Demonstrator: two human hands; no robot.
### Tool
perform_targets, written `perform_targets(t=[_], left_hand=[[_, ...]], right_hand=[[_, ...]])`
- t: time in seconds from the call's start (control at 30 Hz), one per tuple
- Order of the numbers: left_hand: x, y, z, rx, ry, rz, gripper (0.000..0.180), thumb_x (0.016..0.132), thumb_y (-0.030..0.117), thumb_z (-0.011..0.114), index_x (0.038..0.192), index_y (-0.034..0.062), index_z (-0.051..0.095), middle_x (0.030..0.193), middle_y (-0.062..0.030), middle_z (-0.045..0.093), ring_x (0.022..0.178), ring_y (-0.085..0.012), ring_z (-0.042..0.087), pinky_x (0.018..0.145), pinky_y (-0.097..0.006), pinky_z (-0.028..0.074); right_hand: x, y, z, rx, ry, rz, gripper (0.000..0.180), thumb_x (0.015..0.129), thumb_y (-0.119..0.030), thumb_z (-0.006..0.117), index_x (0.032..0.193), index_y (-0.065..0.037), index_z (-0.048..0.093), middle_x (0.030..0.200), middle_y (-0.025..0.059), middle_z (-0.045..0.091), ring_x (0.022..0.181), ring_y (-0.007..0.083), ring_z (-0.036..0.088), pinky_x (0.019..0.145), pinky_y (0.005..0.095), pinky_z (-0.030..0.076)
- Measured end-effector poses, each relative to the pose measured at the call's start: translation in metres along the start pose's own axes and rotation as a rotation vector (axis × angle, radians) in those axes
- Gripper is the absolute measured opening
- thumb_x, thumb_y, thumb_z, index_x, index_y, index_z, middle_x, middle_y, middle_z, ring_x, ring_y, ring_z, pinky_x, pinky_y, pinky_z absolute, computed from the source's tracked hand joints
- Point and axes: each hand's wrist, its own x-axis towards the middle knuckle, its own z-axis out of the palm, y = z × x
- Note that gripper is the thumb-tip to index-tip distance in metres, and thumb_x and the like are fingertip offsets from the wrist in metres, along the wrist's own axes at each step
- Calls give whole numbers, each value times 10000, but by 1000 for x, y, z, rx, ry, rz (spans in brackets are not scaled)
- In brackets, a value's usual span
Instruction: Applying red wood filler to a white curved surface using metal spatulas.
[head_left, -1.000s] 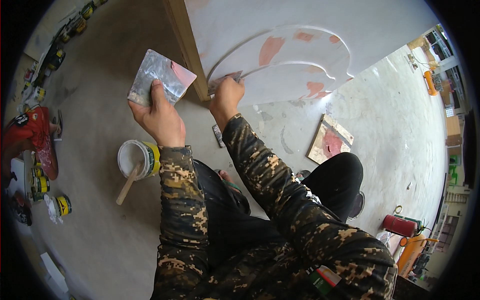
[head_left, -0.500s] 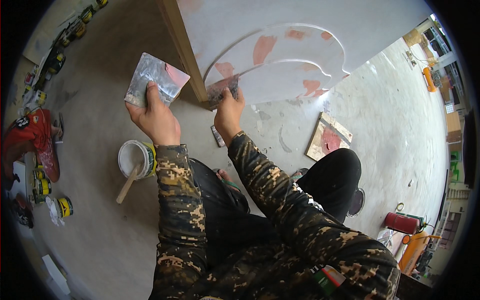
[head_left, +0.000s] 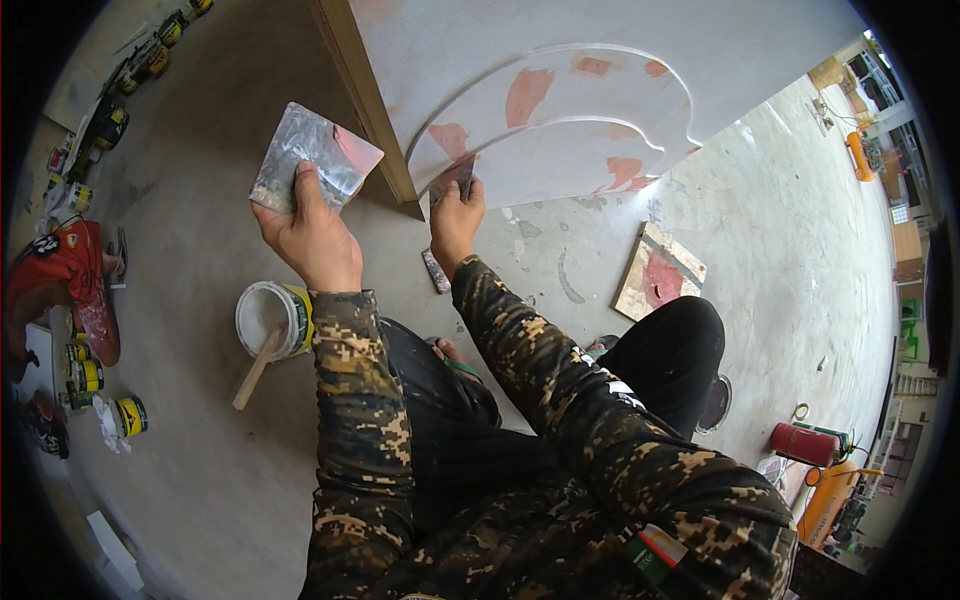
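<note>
My left hand (head_left: 312,230) is closed on a square metal plate (head_left: 298,150), thumb across its face; pink putty clings near the plate's right edge. My right hand (head_left: 457,220) grips a thin, stained putty spreader (head_left: 455,178). Its blade lies against or very close to the lower left of a white door panel (head_left: 560,110) with raised curved moulding. Pink filler patches (head_left: 527,97) dot the panel. The spreader covers part of the surface there, so firm contact is hard to confirm.
A putty bucket (head_left: 268,312) with a wooden stick (head_left: 258,370) stands left of my legs. Right of the panel's base lies a pink-smeared board (head_left: 658,272). A small dark block (head_left: 435,271) is under my right hand. A person in red (head_left: 70,270) sits far left.
My right hand has turned the spreader to a steeper angle and shifted slightly left. The left hand with the plate has barely moved.
</note>
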Motion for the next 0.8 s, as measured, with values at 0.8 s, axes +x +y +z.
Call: perform_targets(t=[0.8], left_hand=[[1,0,-9,27,-7,16,287,940,49,659,1167,-33,505,1197,-142,628,1069,-200,628,946,-342,510]], right_hand=[[-2,-110,49,210,38,181,253,877,-50,509,1110,26,572,979,141,637,837,212,607,739,353,494]])
